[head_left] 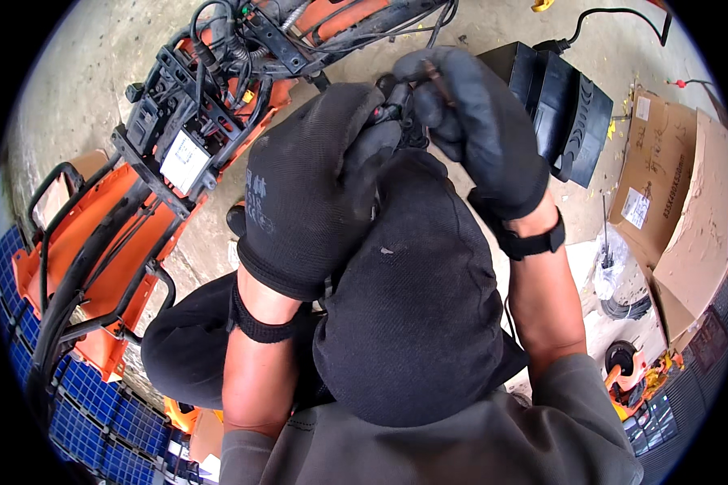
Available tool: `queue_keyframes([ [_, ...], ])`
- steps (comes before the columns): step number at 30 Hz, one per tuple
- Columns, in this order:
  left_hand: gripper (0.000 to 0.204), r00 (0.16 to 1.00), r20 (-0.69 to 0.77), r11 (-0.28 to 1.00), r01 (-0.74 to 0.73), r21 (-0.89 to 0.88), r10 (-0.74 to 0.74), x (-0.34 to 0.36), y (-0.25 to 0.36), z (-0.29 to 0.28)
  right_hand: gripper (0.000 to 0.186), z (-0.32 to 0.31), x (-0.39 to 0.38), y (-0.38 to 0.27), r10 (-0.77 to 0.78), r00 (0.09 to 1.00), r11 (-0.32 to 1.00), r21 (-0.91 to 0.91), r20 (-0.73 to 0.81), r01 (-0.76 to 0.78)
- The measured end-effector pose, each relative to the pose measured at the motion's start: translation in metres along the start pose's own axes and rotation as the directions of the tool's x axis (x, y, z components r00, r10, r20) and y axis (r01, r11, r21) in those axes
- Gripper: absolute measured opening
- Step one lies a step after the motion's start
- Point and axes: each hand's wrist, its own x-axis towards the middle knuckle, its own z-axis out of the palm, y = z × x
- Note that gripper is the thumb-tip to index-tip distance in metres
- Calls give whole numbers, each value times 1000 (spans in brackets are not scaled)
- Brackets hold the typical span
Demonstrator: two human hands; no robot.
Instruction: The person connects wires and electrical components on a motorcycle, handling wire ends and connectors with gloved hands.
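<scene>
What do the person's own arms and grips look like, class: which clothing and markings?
The left grip and right grip wear black gloves, textured on the back and smoother at the fingers; faint grey print marks the left one. A dark band circles the left wrist, a dark strap the right. Grey sleeves end near the elbows.

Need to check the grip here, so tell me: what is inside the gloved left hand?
In the pinch of the left hand, a small black part with a red spot shows. The rest of it, and anything against the palm, is covered by the black glove.
</scene>
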Motion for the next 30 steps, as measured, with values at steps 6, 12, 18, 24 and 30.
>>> queue_keyframes([
  [6, 24, 998, 17, 998, 63, 7, -63, 0, 3, 4, 21, -12, -11, -18, -21, 996, 995, -94, -91, 12],
  [12, 22, 997, 4, 997, 73, 18, -73, 1, 8, 6, 27, -7, -23, -24, -247, 966, 807, -535, 78, 249],
  [18, 21, 997, 40, 996, 69, 63, -71, 2, 8, 5, 25, -2, -22, -36, -281, 952, 672, -684, 120, 284],
  [24, 22, 999, 15, 993, 37, 112, -39, 0, 5, 5, 24, 1, -23, -39, -35, 991, 781, -615, 133, 110],
  [30, 23, 998, 49, 996, 46, 75, -50, 0, 4, 5, 23, 2, -23, -30, -69, 993, 797, -593, 99, 115],
])
